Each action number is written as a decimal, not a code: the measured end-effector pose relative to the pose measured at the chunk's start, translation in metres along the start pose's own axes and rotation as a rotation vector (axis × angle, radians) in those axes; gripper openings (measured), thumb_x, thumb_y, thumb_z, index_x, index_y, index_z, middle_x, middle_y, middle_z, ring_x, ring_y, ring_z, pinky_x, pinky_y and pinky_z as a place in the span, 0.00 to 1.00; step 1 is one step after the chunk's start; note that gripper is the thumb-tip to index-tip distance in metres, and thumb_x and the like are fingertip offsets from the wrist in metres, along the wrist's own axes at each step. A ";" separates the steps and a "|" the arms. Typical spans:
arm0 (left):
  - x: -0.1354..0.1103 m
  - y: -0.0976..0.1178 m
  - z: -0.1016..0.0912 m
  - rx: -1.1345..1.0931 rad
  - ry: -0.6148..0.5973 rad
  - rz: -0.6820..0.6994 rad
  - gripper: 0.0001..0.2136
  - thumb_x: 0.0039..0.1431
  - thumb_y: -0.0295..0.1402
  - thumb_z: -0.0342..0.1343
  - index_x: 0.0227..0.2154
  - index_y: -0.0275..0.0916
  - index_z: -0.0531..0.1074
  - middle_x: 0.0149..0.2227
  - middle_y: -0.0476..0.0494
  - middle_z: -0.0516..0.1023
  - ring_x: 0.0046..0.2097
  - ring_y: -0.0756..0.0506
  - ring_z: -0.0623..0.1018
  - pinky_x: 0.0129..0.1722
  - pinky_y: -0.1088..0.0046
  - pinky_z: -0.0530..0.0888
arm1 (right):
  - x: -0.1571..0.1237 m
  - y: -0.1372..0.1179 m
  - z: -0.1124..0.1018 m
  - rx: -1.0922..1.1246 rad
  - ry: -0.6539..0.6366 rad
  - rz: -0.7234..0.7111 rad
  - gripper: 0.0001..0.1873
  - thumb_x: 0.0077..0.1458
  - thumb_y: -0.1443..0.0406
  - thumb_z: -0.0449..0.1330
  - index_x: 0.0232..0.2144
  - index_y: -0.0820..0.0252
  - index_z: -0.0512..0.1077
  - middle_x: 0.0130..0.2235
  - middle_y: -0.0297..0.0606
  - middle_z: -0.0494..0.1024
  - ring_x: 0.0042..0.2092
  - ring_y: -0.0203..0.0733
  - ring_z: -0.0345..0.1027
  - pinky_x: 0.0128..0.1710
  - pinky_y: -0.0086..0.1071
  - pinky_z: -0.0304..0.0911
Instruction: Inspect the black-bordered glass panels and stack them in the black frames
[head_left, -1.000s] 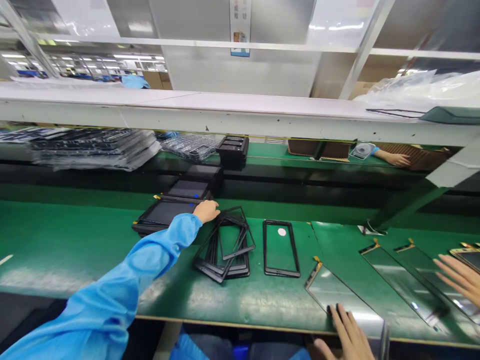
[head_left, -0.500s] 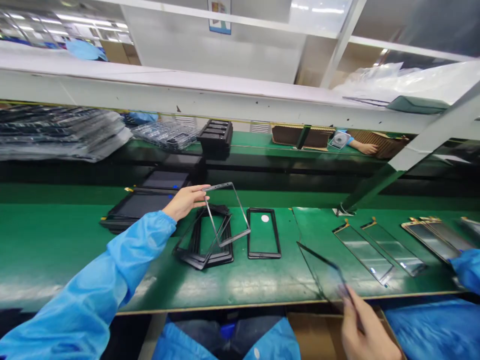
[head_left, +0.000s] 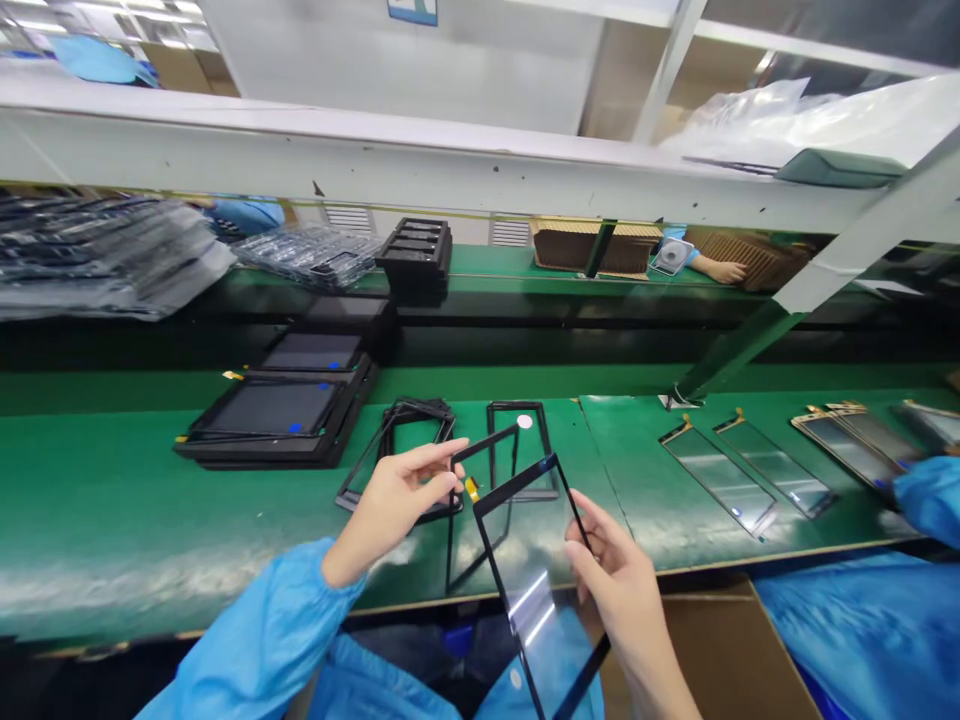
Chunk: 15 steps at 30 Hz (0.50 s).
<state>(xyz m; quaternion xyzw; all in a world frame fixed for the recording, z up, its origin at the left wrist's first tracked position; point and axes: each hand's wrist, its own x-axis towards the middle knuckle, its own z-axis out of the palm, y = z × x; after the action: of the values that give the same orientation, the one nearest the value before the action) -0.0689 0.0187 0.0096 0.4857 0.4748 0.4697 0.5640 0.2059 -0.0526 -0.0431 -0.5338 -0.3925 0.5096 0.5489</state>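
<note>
My left hand pinches a thin black rectangular frame by its top corner and holds it upright over the bench's front edge. My right hand grips a glass panel with a black border and a small yellow tab, tilted just in front of that frame. The two parts overlap in view; whether they touch is unclear. Behind the hands a pile of several black frames lies on the green bench, and a single frame with a white dot lies beside it.
Black trays with dark screens are stacked to the left. Glass panels lie in a row on the right, where another person's blue sleeve reaches in. Across the far bench a hand rests by brown boxes. A cardboard box sits below.
My left hand lifted one frame off the pile and brought it toward me. My right hand picked up a glass panel from the bench and raised it in front of the frame.
</note>
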 end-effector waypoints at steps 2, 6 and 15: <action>-0.006 0.002 0.002 0.064 -0.016 0.059 0.15 0.60 0.32 0.70 0.50 0.48 0.87 0.36 0.46 0.82 0.36 0.47 0.81 0.37 0.73 0.82 | 0.003 0.000 -0.001 -0.002 -0.014 0.025 0.31 0.55 0.54 0.75 0.59 0.55 0.80 0.35 0.35 0.77 0.26 0.34 0.63 0.17 0.24 0.62; -0.012 0.007 0.004 0.135 -0.022 0.147 0.13 0.61 0.31 0.68 0.48 0.50 0.88 0.36 0.46 0.82 0.36 0.46 0.81 0.35 0.73 0.81 | 0.006 -0.001 -0.002 -0.010 -0.032 0.042 0.31 0.55 0.53 0.75 0.59 0.55 0.79 0.37 0.35 0.77 0.26 0.33 0.63 0.17 0.23 0.63; -0.018 0.007 0.004 0.200 -0.075 0.281 0.12 0.64 0.31 0.66 0.48 0.48 0.88 0.38 0.42 0.85 0.38 0.44 0.83 0.38 0.71 0.81 | 0.000 -0.005 0.000 0.032 -0.001 0.066 0.33 0.53 0.51 0.76 0.59 0.53 0.80 0.35 0.35 0.77 0.24 0.32 0.62 0.16 0.24 0.62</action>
<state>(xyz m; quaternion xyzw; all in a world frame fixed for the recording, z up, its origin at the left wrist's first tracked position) -0.0676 0.0008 0.0185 0.6179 0.4252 0.4761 0.4590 0.2062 -0.0521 -0.0377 -0.5372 -0.3666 0.5340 0.5402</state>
